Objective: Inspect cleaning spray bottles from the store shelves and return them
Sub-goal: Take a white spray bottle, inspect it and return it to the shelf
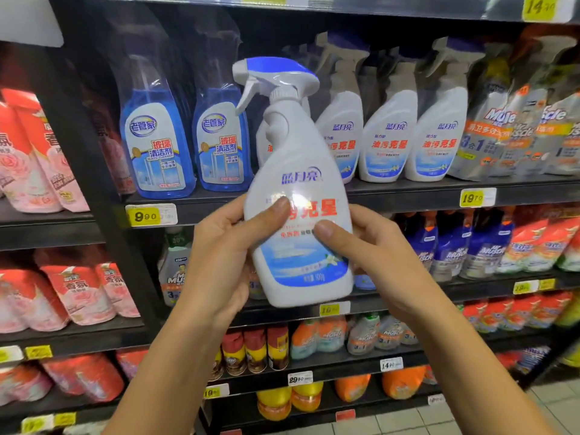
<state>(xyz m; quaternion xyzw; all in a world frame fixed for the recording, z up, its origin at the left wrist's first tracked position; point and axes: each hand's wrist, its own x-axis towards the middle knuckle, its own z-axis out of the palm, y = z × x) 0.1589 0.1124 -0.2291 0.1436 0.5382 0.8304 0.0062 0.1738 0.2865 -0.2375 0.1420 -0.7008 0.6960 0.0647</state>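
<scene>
The black metal store shelf carries two blue glass-cleaner spray bottles beside white trigger spray bottles.

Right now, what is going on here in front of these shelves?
A person holds a white spray bottle up, its label facing the camera. The left hand and the right hand each grip one side, thumbs on the label. Matching bottles stand on the store shelf behind it. The bottle is not yet returned.
</scene>
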